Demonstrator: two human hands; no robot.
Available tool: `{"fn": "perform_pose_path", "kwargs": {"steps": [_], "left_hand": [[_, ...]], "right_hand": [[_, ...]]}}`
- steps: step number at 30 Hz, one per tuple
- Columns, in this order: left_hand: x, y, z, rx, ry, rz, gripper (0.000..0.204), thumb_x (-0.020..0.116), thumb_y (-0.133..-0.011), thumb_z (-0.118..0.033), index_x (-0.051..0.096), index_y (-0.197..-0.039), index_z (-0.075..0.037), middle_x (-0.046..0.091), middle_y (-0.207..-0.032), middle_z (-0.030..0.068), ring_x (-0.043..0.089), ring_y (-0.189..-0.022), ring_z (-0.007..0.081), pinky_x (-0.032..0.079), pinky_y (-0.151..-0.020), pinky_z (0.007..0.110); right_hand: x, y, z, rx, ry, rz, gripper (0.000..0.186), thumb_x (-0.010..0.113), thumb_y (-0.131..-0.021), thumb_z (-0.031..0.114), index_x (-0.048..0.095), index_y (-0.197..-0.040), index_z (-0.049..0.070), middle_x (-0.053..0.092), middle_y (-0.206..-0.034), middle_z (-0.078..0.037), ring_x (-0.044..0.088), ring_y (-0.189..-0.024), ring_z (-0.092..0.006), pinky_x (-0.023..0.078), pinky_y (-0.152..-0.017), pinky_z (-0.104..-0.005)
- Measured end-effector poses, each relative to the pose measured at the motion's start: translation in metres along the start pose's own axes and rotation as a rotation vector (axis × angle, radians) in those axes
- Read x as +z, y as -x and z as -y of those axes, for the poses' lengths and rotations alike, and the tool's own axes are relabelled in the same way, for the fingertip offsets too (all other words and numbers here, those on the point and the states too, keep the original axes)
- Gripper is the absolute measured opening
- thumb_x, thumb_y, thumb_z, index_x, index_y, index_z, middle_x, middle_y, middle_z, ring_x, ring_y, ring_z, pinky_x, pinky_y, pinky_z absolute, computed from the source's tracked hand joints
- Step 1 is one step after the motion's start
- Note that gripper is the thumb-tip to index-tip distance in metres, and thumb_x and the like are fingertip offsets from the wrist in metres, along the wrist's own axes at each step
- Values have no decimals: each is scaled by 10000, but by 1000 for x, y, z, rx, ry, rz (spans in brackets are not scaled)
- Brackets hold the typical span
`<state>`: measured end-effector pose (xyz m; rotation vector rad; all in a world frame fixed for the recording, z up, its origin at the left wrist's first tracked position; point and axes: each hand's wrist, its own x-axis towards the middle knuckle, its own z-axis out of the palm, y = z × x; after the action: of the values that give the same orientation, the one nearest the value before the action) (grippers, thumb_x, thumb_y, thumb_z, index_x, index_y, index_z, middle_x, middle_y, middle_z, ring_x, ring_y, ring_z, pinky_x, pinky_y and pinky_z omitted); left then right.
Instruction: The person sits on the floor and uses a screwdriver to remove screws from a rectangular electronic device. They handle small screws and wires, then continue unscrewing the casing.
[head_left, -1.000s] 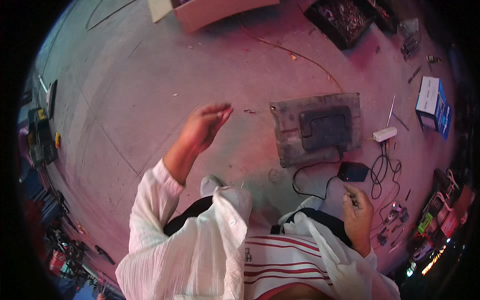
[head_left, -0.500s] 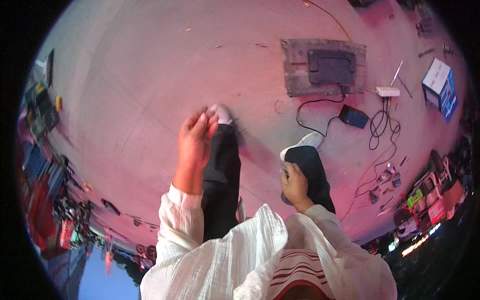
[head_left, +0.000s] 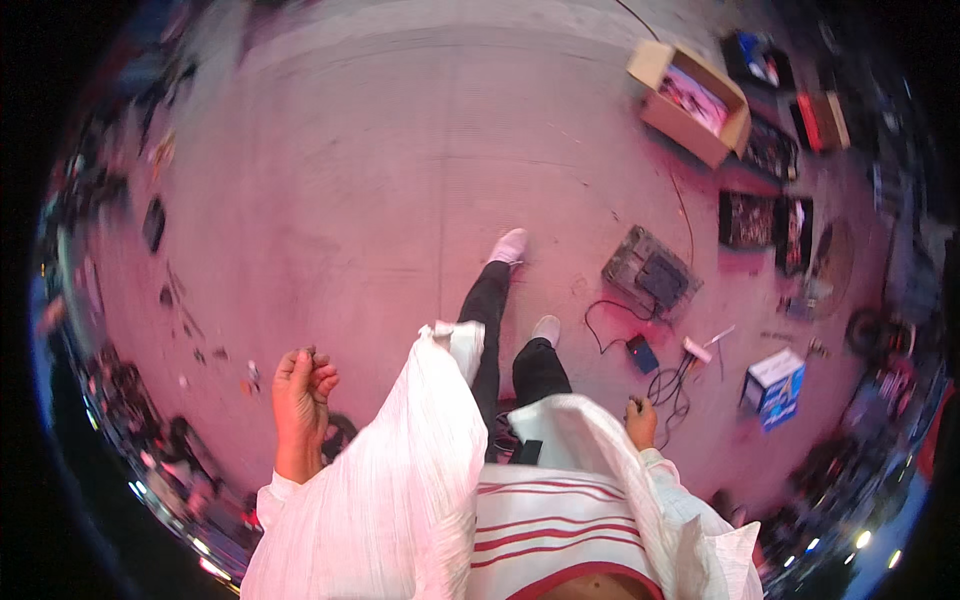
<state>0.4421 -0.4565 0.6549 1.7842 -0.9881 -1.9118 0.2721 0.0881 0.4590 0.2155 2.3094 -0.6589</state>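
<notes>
My left hand [head_left: 304, 390] hangs beside my white shirt, fingers curled, thumb against a small dark thing that I cannot make out. My right hand [head_left: 641, 423] is low at my right side, fingers curled; what they hold, if anything, is hidden. Nearest the right hand are tangled black cables [head_left: 668, 392], a small black adapter box [head_left: 640, 354] and a white power strip [head_left: 697, 350]. Beyond them a dark flat device [head_left: 662, 282] lies on a worn grey slab [head_left: 624, 262] on the concrete floor. My two legs [head_left: 488, 308] are apart, mid-stride.
An open cardboard box [head_left: 685, 130] sits ahead right, near black trays of small parts [head_left: 748, 219] and a red-and-brown box [head_left: 820, 121]. A blue-and-white box [head_left: 775, 390] stands at right. Scattered dark items [head_left: 154, 223] and clutter line the left and outer edges.
My view has swung up and wider, bringing the boxes ahead back into sight. My legs have stepped. My left hand has dropped out to the left, and my right hand has moved to my side.
</notes>
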Motion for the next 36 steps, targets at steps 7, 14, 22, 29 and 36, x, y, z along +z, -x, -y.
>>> {"fn": "perform_pose_path", "kwargs": {"steps": [7, 14, 22, 29, 36], "left_hand": [[-171, 180, 6, 83, 380, -268, 113, 578, -920, -187, 558, -937, -76, 630, -826, 60, 634, -706, 159, 535, -628, 277], [-314, 252, 31, 250, 742, -458, 117, 566, -928, -207, 559, -904, -93, 613, -797, 36, 611, -702, 147, 513, -629, 273], [-459, 317, 51, 381, 1066, -825, 107, 575, -924, -207, 581, -931, -101, 596, -840, 26, 568, -728, 135, 485, -657, 263], [-552, 349, 57, 512, 1137, -1027, 138, 562, -932, -228, 587, -989, -105, 609, -869, 16, 571, -741, 117, 493, -657, 256], [-613, 335, 59, 569, 1324, -1173, 148, 562, -932, -246, 582, -979, -107, 605, -875, 7, 559, -743, 110, 478, -656, 250]], "right_hand": [[-70, -37, -109, -497, 433, 448, 199, 552, -887, 173, 625, -937, -5, 629, -722, -94, 590, -593, -176, 473, -531, -315], [-14, -37, 117, -404, 707, 548, 246, 582, -864, 197, 625, -970, -21, 642, -725, -108, 600, -601, -179, 487, -553, -321], [133, 14, 386, -627, 929, 476, 313, 616, -838, 225, 624, -1009, -38, 657, -729, -125, 612, -611, -183, 502, -579, -329], [335, 224, 521, -599, 643, 769, 292, 547, -893, 272, 597, -1056, 35, 635, -769, -77, 605, -627, -168, 485, -521, -310], [418, 246, 567, -878, 1113, 779, 310, 554, -870, 271, 628, -1040, 22, 668, -830, -110, 621, -658, -203, 503, -571, -360]]}}
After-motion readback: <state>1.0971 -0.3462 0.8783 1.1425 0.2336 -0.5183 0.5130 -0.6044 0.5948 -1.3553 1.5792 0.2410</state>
